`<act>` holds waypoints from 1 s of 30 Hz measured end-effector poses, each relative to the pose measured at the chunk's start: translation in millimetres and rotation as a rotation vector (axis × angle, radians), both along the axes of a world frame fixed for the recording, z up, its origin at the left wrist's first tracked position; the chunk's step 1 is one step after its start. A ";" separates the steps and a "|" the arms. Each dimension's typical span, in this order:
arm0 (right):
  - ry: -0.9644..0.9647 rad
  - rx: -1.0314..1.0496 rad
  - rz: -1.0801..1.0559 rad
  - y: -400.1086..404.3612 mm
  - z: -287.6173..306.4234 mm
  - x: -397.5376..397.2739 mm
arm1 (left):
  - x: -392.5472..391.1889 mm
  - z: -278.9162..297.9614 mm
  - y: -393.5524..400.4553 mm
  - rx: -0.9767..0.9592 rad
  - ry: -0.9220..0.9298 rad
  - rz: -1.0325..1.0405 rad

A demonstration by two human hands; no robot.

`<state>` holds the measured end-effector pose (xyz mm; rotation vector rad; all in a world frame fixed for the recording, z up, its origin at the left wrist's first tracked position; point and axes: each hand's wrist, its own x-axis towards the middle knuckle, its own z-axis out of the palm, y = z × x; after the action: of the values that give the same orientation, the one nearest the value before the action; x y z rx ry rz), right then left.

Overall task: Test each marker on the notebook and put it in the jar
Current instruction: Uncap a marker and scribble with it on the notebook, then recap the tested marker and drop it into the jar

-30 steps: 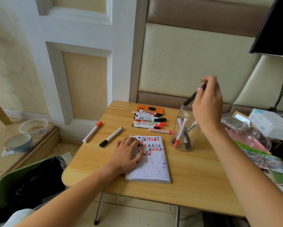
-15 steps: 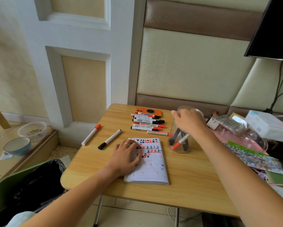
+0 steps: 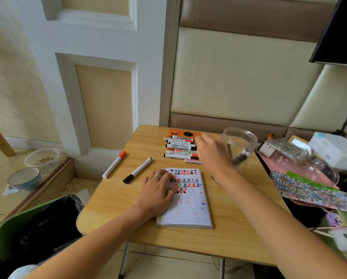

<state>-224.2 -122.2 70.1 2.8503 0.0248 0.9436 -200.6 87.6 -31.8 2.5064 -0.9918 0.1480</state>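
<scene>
Partly hidden behind the right hand (image 3: 212,152), the row of markers (image 3: 179,147) near the far edge of the worktop (image 3: 116,200) shows only its left ends; whether the loosely curled fingers touch or pinch one cannot be told. The left hand (image 3: 158,193) lies flat, fingers spread, on the notebook (image 3: 188,206) at the worktop's middle, covering part of its red and black marks. The clear jar (image 3: 239,150) stands near the far right corner, its dark contents blurred and half masked by the wrist. Two more markers, one orange-capped (image 3: 114,164) and one black-capped (image 3: 137,173), lie towards the left edge. An orange box (image 3: 174,132) sits at the far edge. Padded wall panels rise behind; clutter to the right is cut off.
</scene>
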 end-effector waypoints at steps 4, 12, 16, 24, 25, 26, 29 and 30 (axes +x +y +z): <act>0.366 0.087 -0.185 3.1 -27.3 17.2 | -0.1 -0.1 -0.4 0.004 0.015 0.001; 0.445 0.084 -0.284 2.1 -54.0 33.9 | 1.5 1.5 -1.8 -0.007 0.026 -0.008; 0.335 0.097 -0.158 1.6 -52.8 31.3 | 2.1 0.4 -2.1 -0.018 0.027 -0.010; -0.104 0.651 0.204 37.6 -40.0 -15.8 | -1.2 3.5 -1.4 -0.059 -0.039 -0.041; -0.117 0.731 0.223 41.2 -40.2 -24.4 | -1.7 3.7 -1.1 -0.072 -0.034 -0.048; -0.126 0.814 0.238 44.8 -40.3 -32.7 | -2.1 3.7 -0.6 -0.088 -0.028 -0.053; -0.086 1.215 0.267 50.1 -47.8 -47.9 | -3.9 5.2 0.9 -0.141 -0.036 -0.080; -0.063 1.354 0.277 49.9 -50.9 -51.0 | -4.2 5.6 0.9 -0.157 -0.044 -0.092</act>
<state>-275.3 -72.3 19.2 4.0847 -0.3759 1.5147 -204.9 88.5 -26.2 2.3208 -1.0682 0.2438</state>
